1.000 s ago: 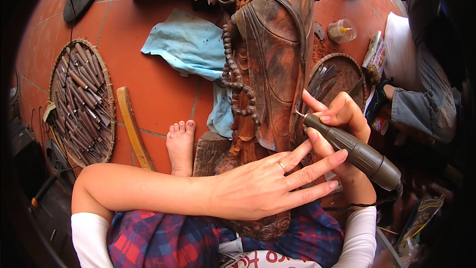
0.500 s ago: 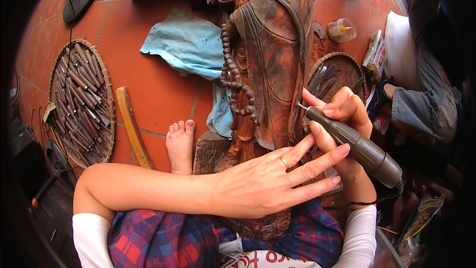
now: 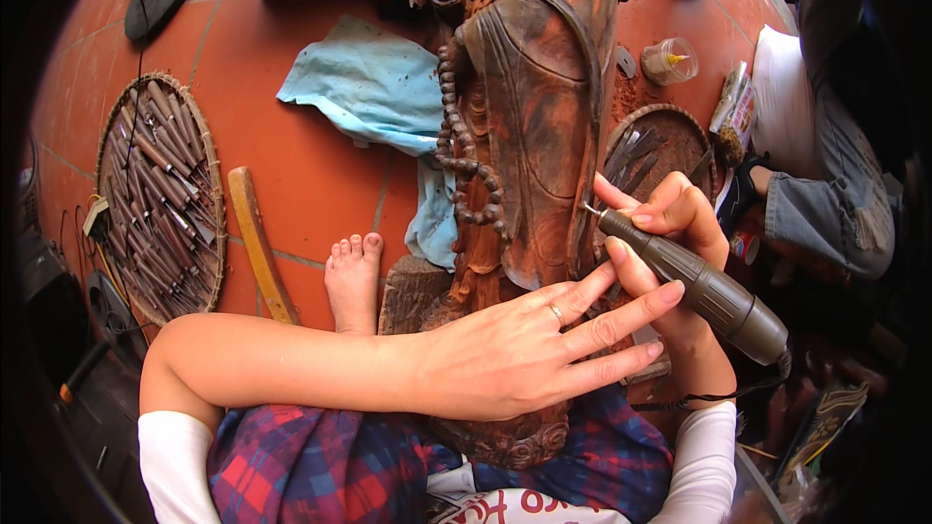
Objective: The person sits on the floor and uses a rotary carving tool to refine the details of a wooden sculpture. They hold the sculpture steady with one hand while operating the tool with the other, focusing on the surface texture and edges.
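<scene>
A dark rotary carving tool (image 3: 704,281) with a cord at its rear lies in my right hand (image 3: 684,228), whose fingers are closed around its front. Its thin metal bit points left, at the right edge of a carved reddish-brown wooden statue (image 3: 544,126). The statue shows draped folds and a carved bead string (image 3: 461,160). My left hand (image 3: 529,344) reaches across from the left over the statue's lower end, wearing a ring. Its fingers are stretched out and spread, the tips close to the right hand and the tool. The left thumb is hidden.
Many carving tools fill a round woven tray (image 3: 218,204) at the left, with a wooden stick (image 3: 260,243) alongside. A blue cloth (image 3: 364,87) lies left of the statue. Right of it are another tool basket (image 3: 714,146), a small jar (image 3: 670,60) and another person's leg (image 3: 825,218).
</scene>
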The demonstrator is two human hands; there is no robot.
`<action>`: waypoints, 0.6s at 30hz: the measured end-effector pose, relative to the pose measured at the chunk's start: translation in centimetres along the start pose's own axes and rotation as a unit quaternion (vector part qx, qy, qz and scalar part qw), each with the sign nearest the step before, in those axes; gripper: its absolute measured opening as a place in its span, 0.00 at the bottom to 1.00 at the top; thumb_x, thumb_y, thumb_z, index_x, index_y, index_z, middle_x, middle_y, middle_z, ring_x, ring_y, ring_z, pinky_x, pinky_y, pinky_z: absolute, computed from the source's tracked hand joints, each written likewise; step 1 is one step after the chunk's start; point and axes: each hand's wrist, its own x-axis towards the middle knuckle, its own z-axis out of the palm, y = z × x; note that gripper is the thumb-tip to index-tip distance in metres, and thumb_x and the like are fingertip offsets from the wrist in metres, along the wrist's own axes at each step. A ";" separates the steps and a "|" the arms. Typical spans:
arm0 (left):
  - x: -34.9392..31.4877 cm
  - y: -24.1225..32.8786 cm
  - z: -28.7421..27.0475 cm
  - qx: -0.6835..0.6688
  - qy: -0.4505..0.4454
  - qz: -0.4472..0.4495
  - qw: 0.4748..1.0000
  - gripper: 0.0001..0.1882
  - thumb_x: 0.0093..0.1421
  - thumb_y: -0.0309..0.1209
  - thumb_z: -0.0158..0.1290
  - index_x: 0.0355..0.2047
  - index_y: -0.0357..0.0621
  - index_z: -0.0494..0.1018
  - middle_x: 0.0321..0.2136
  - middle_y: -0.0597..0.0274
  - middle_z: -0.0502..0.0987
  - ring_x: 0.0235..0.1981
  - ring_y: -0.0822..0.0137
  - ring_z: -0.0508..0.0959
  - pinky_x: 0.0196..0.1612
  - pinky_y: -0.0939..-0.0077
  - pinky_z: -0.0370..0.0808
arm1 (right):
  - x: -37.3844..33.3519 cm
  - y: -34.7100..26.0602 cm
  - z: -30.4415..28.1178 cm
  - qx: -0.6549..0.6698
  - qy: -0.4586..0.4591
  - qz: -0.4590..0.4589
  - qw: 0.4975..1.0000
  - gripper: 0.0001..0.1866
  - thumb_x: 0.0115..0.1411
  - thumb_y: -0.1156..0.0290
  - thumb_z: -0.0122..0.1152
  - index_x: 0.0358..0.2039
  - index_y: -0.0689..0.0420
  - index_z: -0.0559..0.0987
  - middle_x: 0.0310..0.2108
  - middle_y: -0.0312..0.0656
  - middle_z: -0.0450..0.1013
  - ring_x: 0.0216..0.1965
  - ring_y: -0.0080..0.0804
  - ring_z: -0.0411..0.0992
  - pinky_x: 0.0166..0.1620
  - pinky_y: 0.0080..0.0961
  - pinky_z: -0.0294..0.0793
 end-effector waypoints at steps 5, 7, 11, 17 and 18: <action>0.3 -0.5 0.0 0.019 0.009 -0.001 1.000 0.33 0.56 0.28 0.52 0.64 0.46 0.60 0.70 0.43 0.47 0.61 0.33 0.63 0.56 0.48 0.72 | 0.2 0.3 0.1 0.026 0.015 0.009 1.000 0.12 0.54 0.85 0.64 0.31 0.61 0.68 0.29 0.39 0.64 0.31 0.24 0.70 0.56 0.51 0.75; 0.3 -0.5 0.1 0.023 0.013 -0.003 1.000 0.33 0.57 0.29 0.51 0.64 0.47 0.60 0.70 0.44 0.47 0.61 0.34 0.63 0.56 0.48 0.72 | 0.2 0.5 0.1 0.021 0.015 0.002 1.000 0.12 0.54 0.84 0.64 0.31 0.61 0.68 0.30 0.39 0.64 0.32 0.24 0.70 0.56 0.50 0.76; 0.1 -0.4 -0.1 0.009 -0.003 -0.009 1.000 0.32 0.57 0.29 0.51 0.64 0.47 0.61 0.70 0.44 0.47 0.62 0.34 0.62 0.56 0.48 0.72 | 0.1 0.7 0.1 0.015 0.011 -0.005 1.000 0.12 0.54 0.85 0.64 0.31 0.62 0.68 0.30 0.40 0.64 0.33 0.24 0.70 0.56 0.51 0.75; 0.0 -0.3 -0.1 0.004 0.002 -0.004 1.000 0.33 0.57 0.28 0.51 0.64 0.45 0.61 0.69 0.42 0.48 0.62 0.35 0.62 0.57 0.49 0.71 | 0.0 0.4 0.1 0.014 0.013 -0.002 1.000 0.11 0.53 0.84 0.64 0.30 0.62 0.69 0.30 0.40 0.64 0.32 0.25 0.71 0.56 0.52 0.75; 0.0 -0.2 -0.1 0.003 0.002 -0.004 1.000 0.33 0.57 0.28 0.51 0.64 0.45 0.60 0.69 0.42 0.48 0.62 0.35 0.62 0.57 0.49 0.71 | 0.0 0.4 0.2 0.017 0.015 -0.001 1.000 0.11 0.53 0.84 0.64 0.30 0.62 0.69 0.30 0.40 0.64 0.32 0.25 0.71 0.56 0.53 0.75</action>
